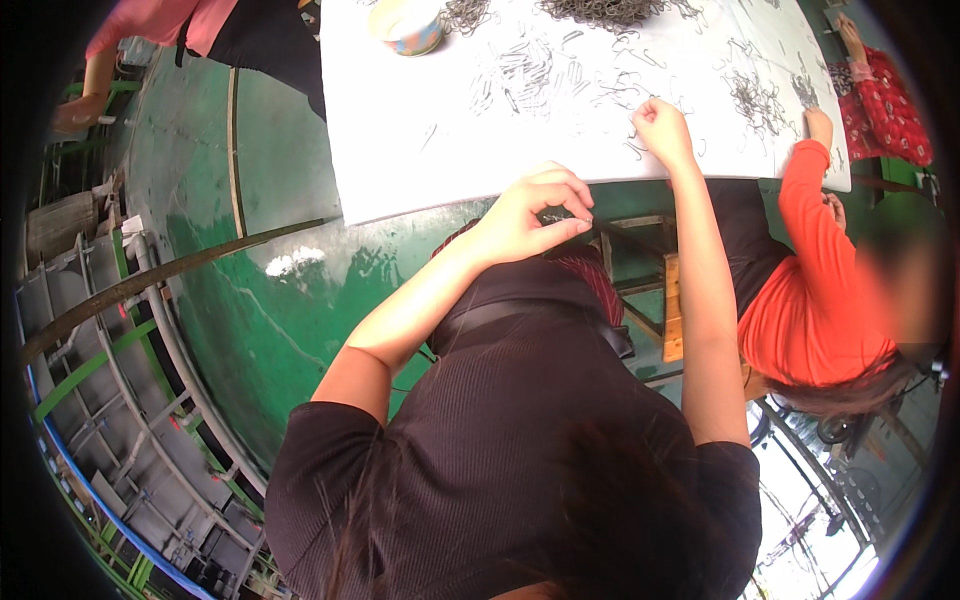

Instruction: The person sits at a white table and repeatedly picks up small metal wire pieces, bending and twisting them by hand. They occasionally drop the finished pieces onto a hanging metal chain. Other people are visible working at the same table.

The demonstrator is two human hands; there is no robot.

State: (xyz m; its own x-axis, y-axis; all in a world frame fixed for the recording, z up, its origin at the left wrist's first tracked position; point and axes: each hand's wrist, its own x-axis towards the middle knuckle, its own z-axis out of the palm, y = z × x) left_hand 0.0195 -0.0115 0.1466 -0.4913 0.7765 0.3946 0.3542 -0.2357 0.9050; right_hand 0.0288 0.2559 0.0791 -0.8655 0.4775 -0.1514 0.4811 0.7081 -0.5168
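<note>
My left hand hovers at the near edge of the white-covered table, thumb and fingertips curled close together. Whatever may be between them is too small to make out. Over the tabletop, my right hand is closed in a pinch beside loose, dark, bent wire hooks; I cannot make out what it grips. Small grey strip-like pieces lie scattered left of that hand. Farther back is a dense heap of dark wire pieces.
A round patterned tub stands at the table's far left. To my right, a person in an orange top reaches to another hook pile. Someone in red patterned clothing is beyond. Another person stands left. A wooden stool is below.
</note>
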